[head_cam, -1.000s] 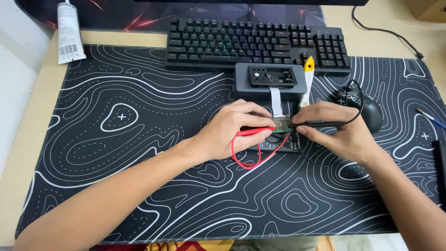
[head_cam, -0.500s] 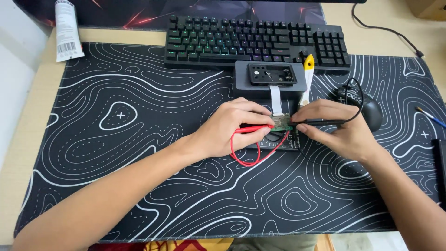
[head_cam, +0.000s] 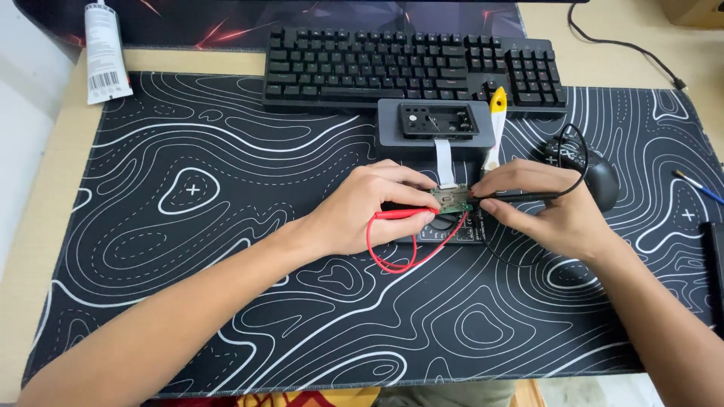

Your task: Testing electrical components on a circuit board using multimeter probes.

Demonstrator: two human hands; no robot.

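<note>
Red and black probe leads meet over a small green circuit board [head_cam: 451,199], which sits at the middle of the desk mat, just in front of a dark grey housing [head_cam: 436,128] and joined to it by a pale flat ribbon cable [head_cam: 444,160]. The left hand [head_cam: 362,211] pinches the red probe [head_cam: 403,214] between thumb and fingers, its tip at the near left edge of the board and its red wire [head_cam: 392,252] looping towards the person. The right hand [head_cam: 543,211] grips the black probe [head_cam: 528,197] the same way, tip laid against the board's right edge, while the black lead [head_cam: 577,154] arcs away behind it. Both tips seem to rest on the board, so the step in hand looks like probing contacts on it; the exact pads are too small to make out. Any next touch would call for fine, steady placement, since the contacts lie close together and a slip could bridge them. Under the board lies a flat dark device [head_cam: 445,230], partly covered by the hands. Beyond the board, past the housing, stands a black keyboard [head_cam: 411,64], with a yellow-handled tool [head_cam: 495,113] leaning beside the housing. To the board's right is a black mouse [head_cam: 599,177]. A white tube [head_cam: 102,49] lies far to its left, off the black mat with white contour lines [head_cam: 188,249] that covers a pale wooden desk [head_cam: 45,226].
</note>
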